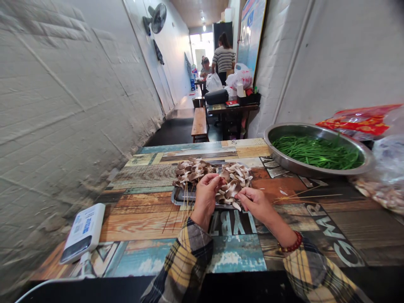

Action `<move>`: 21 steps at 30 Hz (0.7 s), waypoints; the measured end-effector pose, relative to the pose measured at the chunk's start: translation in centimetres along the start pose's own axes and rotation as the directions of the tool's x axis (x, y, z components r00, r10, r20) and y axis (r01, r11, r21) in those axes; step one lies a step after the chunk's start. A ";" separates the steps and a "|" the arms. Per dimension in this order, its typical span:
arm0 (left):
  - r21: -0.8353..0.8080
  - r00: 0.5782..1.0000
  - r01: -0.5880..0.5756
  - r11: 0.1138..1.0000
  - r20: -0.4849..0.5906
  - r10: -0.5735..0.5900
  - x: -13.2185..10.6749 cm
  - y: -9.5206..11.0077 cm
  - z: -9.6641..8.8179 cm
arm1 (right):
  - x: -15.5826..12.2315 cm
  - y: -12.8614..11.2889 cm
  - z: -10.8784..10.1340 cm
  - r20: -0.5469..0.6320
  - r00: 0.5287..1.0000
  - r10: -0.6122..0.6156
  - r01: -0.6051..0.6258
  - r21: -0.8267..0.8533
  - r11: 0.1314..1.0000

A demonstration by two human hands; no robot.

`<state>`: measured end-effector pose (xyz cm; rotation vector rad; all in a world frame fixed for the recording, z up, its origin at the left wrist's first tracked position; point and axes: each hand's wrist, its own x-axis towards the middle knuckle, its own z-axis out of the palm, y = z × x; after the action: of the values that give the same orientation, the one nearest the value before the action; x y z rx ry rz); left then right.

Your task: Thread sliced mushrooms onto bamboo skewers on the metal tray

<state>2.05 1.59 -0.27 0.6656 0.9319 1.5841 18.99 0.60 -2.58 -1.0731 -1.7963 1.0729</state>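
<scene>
My left hand (pixel 205 198) is closed in a pinch above the tray, its fingertips beside the mushrooms; what lies between them is too small to make out. My right hand (pixel 257 205) pinches the edge of a brown-capped oyster mushroom (pixel 232 188). Under both hands is a clear shallow tray (pixel 177 198). A darker heap of oyster mushrooms (pixel 192 168) fills its left side, and loose pale-stemmed mushrooms (pixel 238 171) lie on the right. Several thin bamboo skewers (pixel 185 204) stick out of the left heap toward me.
More bamboo skewers (pixel 307 197) lie on the patterned table (pixel 139 221) at right. Beyond them stand a steel basin (pixel 318 169) of green chives and plastic bags (pixel 389 160). A white power bank (pixel 83 231) with a cable sits front left. People are at tables farther back.
</scene>
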 end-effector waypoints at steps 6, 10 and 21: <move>0.009 1.000 0.002 1.000 0.010 -0.002 -0.3 0.1 0.2 | -0.1 0.1 0.0 -0.022 1.000 -0.007 0.007 0.007 1.000; 0.007 1.000 -0.002 1.000 0.001 0.002 -0.1 -0.1 0.1 | -0.1 0.0 0.0 -0.015 1.000 0.005 -0.005 0.015 1.000; 0.028 1.000 -0.007 1.000 0.001 0.007 -0.3 0.0 0.3 | -0.1 -0.1 0.0 -0.017 1.000 -0.003 0.003 0.007 1.000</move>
<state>2.41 1.38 -0.10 0.6905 0.9533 1.5794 18.99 0.52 -2.52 -1.0723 -1.7791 1.0646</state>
